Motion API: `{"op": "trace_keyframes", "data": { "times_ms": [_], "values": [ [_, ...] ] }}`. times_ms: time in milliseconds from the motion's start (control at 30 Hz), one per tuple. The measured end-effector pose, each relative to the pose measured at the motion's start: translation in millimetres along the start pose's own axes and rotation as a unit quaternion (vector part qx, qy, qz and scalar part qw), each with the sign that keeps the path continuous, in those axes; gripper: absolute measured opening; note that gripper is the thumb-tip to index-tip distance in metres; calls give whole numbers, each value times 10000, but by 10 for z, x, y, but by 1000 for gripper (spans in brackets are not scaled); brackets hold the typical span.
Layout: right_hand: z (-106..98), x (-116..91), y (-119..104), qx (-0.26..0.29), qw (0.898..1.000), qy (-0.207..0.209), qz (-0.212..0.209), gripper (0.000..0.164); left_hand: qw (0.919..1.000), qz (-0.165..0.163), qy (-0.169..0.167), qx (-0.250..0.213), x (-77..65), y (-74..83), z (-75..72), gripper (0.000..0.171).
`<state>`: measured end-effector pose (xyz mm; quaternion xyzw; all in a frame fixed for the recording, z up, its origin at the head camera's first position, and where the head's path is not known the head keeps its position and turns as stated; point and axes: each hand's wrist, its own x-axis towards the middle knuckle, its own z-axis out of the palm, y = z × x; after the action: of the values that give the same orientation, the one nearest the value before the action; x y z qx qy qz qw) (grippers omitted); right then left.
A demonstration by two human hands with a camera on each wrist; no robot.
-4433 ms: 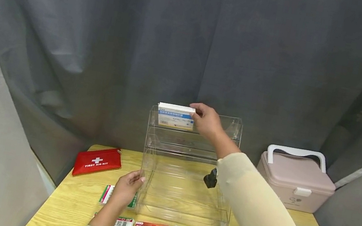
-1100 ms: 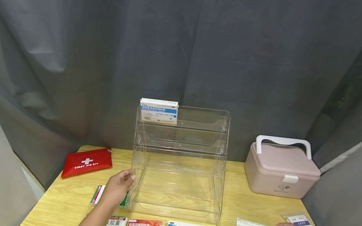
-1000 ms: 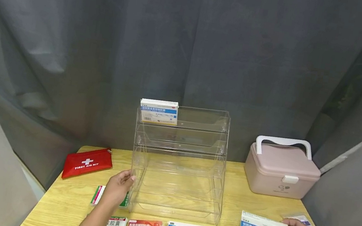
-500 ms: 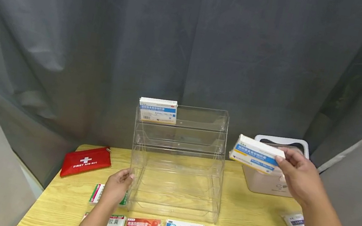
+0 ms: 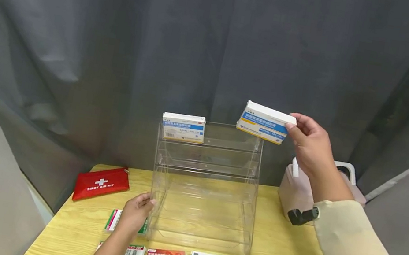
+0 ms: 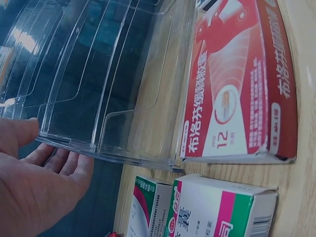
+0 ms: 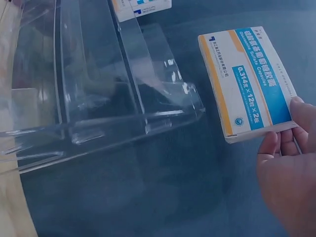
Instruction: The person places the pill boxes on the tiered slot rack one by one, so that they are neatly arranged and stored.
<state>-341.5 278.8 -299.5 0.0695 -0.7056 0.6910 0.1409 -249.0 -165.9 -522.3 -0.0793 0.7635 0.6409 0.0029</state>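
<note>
Pinches the blue-and-white box (image 5: 262,123) by one end in the right hand (image 5: 313,147), near the upper right corner of the clear rack (image 5: 205,171) — long axis crosswise, dipping toward the hand, printed face frontward. Clasps the rack's left edge in the left hand (image 5: 136,212), with curled fingers.

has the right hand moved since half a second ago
Yes: in the head view, the right hand has moved up and left, closer to the top of the rack.
</note>
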Motion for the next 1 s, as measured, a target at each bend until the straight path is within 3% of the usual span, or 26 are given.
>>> {"op": "trace_keyframes", "data": {
  "times_ms": [133,233,633,767,867,1000],
  "values": [
    [150,151,-74,-783,9968,-42,-144,46,10000,5,-32,-26,-7,-1,5,54],
    [257,224,-80,-1069,9941,-81,-157,47,10000,-24,-35,-48,-8,-11,9,56],
    [537,270,67,-1055,9934,-365,-271,49,10000,40,21,-65,-16,-25,52,56],
    [594,250,124,-1133,9923,-478,-136,50,10000,44,21,-64,-8,-25,38,57],
    [625,225,159,-1300,9900,-553,-32,50,9999,75,-17,-76,2,-26,23,57],
    [665,215,198,-1793,9820,-561,-201,49,9999,100,-44,-83,18,-37,6,58]
  ]
}}
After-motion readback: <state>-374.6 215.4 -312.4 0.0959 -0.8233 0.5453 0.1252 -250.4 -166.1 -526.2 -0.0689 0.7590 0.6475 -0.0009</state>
